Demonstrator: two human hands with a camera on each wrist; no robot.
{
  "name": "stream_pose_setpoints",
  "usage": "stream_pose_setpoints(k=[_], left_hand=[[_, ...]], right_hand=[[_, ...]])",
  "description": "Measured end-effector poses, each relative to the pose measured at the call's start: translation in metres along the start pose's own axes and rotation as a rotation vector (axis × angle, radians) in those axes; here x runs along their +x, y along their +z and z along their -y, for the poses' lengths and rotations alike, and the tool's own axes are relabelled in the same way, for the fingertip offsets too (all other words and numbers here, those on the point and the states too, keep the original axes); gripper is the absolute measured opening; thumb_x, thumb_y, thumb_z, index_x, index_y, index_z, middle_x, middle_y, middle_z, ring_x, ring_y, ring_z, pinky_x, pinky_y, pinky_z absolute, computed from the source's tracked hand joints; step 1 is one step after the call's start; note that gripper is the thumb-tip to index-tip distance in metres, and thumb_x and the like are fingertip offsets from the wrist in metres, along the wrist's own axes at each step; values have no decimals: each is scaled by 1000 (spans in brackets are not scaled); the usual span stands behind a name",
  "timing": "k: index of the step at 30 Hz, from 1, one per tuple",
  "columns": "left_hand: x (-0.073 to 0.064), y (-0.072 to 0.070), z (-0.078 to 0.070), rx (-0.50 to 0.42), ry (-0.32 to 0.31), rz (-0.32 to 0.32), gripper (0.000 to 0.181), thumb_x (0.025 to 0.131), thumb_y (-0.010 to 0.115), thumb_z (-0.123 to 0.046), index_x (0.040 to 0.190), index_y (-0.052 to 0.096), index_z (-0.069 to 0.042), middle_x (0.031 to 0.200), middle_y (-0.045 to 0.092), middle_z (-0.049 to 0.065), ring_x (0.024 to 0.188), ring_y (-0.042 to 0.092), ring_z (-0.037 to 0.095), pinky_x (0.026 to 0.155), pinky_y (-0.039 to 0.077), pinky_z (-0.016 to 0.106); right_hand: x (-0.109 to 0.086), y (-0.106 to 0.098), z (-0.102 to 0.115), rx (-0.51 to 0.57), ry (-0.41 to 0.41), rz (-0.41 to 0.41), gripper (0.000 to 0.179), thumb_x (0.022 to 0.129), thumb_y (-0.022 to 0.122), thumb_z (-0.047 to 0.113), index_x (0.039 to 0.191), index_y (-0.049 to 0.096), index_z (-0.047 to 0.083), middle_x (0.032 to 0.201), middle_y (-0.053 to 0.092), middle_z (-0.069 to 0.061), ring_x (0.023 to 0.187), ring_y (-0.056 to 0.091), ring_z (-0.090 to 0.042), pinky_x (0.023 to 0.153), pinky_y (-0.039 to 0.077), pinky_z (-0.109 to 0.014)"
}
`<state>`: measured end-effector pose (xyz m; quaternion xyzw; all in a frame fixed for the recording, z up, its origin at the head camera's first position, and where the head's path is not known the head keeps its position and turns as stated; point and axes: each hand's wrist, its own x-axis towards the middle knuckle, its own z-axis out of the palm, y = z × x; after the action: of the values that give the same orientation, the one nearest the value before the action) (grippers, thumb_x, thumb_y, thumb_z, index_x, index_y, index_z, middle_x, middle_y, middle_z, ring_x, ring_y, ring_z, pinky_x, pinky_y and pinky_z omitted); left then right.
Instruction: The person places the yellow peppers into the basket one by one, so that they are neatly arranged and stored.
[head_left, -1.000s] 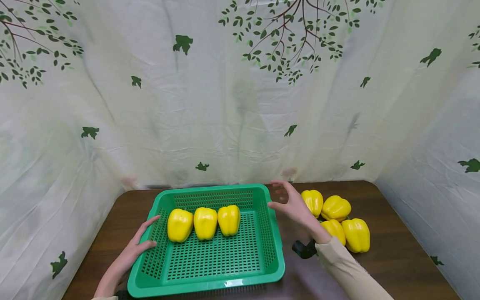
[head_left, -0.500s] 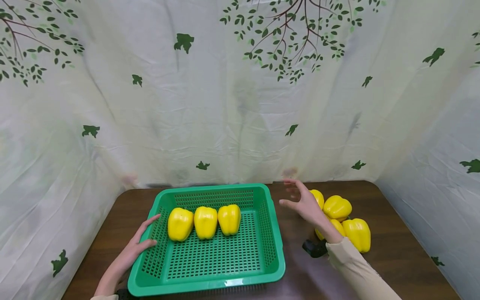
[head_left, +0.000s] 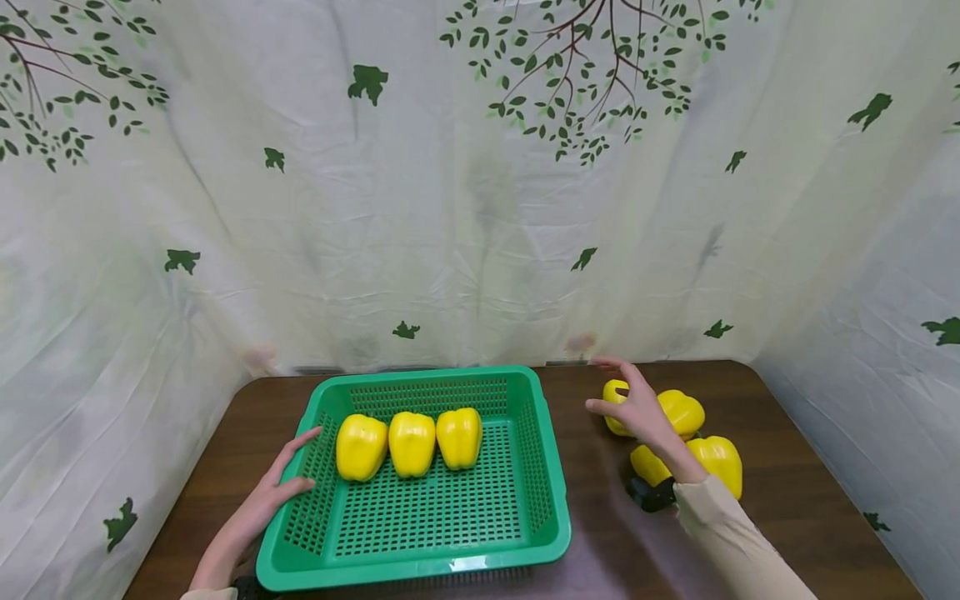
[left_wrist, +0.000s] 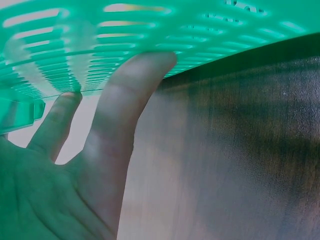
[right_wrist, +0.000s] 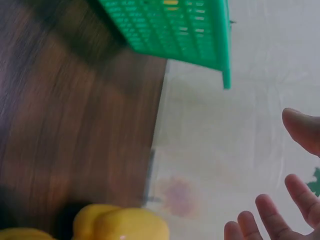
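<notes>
Basket (head_left: pixel 412 569) touching left grip (head_left: pixel 272 488), right grip (head_left: pixel 642 411) spread

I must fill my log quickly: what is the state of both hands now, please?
Left hand: open, at the side of the green basket.
Right hand: open, holding nothing.

Basket (head_left: pixel 412 570): smooth plastic. Peppers (head_left: pixel 412 444): glossy (bright highlights showing). Table (head_left: pixel 795 508): wood-grained. Backdrop (head_left: pixel 480 275): wrinkled cloth.
</notes>
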<state>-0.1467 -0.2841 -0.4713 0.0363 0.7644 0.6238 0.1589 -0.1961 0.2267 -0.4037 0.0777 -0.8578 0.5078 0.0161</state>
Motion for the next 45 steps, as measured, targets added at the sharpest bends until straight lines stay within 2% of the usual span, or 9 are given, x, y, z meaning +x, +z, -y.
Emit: stream_pose_setpoints(k=[4,8,20,29,36,45], left_hand=[[0,0,0,-19,-1,17,68,97,45,-7,153,10,-21,155,-3,20,117,45,41,81,51,44],[-1,0,0,-28,6,18,67,97,45,-6,153,10,-21,155,-3,20,117,46,40,80,52,44],[0,-1,1,-13,2,11,68,97,46,-7,153,10,-21,155,-4,19,118,44,40,81,51,44],[0,1,-1,-11,-30,-7,68,96,47,-9,153,12,-23,155,-2,19,118,44,41,82,51,46],[0,1,-1,0,-31,-9,68,96,47,-9,152,11,-22,154,-3,20,119,43,43,82,51,47],[0,2,-1,-41,-49,-4,67,96,46,-8,152,12,-24,155,-1,18,117,45,40,82,51,47]], right_hand=[[7,-3,-26,-10,13,-12,67,86,72,13,141,37,1,143,33,-23,130,28,-42,104,23,-60],[8,-6,-36,-24,30,-21,67,85,72,12,141,36,1,143,32,-24,131,27,-42,105,20,-59],[10,-14,-61,-127,112,-26,70,85,71,15,141,33,-1,144,26,-29,129,28,-46,101,26,-63],[11,-14,-71,-137,168,-19,72,84,71,12,143,31,0,144,25,-31,123,33,-46,100,29,-62],[12,-8,-72,-176,117,-19,70,81,72,8,141,36,-2,139,35,-30,118,38,-45,97,34,-59],[10,1,-76,-230,103,43,70,79,72,5,141,39,-1,141,36,-29,123,32,-47,99,29,-63]])
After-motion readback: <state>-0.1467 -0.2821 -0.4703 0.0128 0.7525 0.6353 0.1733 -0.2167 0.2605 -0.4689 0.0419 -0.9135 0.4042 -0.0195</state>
